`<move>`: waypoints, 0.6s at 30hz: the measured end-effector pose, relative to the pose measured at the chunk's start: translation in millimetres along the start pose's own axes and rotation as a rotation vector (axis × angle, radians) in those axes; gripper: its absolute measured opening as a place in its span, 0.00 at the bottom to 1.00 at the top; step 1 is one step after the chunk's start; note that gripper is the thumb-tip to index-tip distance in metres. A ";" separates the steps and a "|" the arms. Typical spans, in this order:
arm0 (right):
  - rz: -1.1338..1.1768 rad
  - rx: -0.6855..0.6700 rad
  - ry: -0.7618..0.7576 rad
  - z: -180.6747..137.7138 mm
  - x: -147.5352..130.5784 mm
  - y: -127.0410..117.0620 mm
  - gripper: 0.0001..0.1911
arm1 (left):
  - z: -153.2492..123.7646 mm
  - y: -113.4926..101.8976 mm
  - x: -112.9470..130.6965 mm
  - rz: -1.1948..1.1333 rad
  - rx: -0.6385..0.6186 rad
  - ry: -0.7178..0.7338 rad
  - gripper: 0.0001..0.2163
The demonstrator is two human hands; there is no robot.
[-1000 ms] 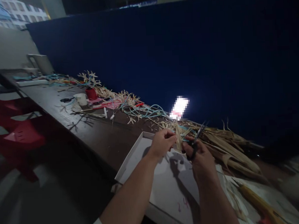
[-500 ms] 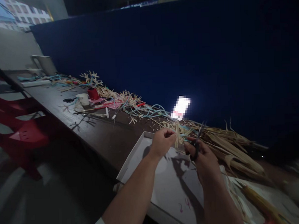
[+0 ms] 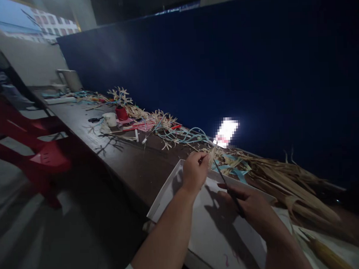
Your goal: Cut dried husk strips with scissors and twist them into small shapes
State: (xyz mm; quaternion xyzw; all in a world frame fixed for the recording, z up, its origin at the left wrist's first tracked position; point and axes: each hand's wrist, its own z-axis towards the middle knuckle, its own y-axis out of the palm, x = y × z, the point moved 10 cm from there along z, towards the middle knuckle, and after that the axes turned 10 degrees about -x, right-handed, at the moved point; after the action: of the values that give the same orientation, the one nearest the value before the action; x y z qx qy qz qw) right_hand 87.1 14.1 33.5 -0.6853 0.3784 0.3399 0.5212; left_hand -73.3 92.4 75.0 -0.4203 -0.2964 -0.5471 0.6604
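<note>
Between the thumb and fingers of my left hand (image 3: 195,170) is a pale dried-husk piece (image 3: 212,157), pinched upright over the far edge of a shallow white box lid (image 3: 167,190). My right hand (image 3: 249,204) is closed around a pair of dark scissors (image 3: 229,188). The blades slant up and left, their tips beside the husk piece; whether they touch it I cannot tell. Shadows of both hands fall across the lid. Behind the hands lie light-blue strips (image 3: 240,173) and husk scraps.
Long dry husks (image 3: 294,185) lie at the right. Along the table's back run blue cords (image 3: 194,134), husk flowers (image 3: 165,118), a red thread spool (image 3: 121,113) and a white cup (image 3: 110,119). A bright pixelated panel (image 3: 227,131) stands by the blue wall. Red chairs (image 3: 49,156) are at left.
My right hand has lowered and turned, so the scissors now point up-left at the husk piece. My left hand keeps its pinch. The whole view has shifted slightly.
</note>
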 end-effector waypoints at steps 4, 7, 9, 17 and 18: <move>0.002 0.004 -0.006 0.5 1.1 -0.8 0.25 | -0.1 0.6 0.0 0.000 -0.003 0.011 0.10; 0.013 0.004 -0.006 0.5 0.9 -0.4 0.24 | 0.3 3.0 -1.7 -0.022 -0.017 0.006 0.10; 0.014 0.010 -0.014 0.6 -0.3 -0.7 0.24 | 0.6 4.6 -3.0 -0.046 -0.030 -0.003 0.10; 0.017 0.035 -0.034 0.4 -2.2 -4.2 0.24 | 2.2 5.0 -2.4 -0.069 -0.064 -0.027 0.10; 0.020 0.040 -0.029 0.4 -1.8 -4.6 0.24 | 2.3 5.8 -1.8 -0.074 -0.072 -0.021 0.10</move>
State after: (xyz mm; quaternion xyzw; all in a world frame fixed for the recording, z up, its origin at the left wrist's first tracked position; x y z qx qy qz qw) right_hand 90.2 15.5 37.1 -0.6662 0.3841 0.3473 0.5367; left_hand -67.9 95.6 73.2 -0.4384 -0.2988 -0.5770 0.6209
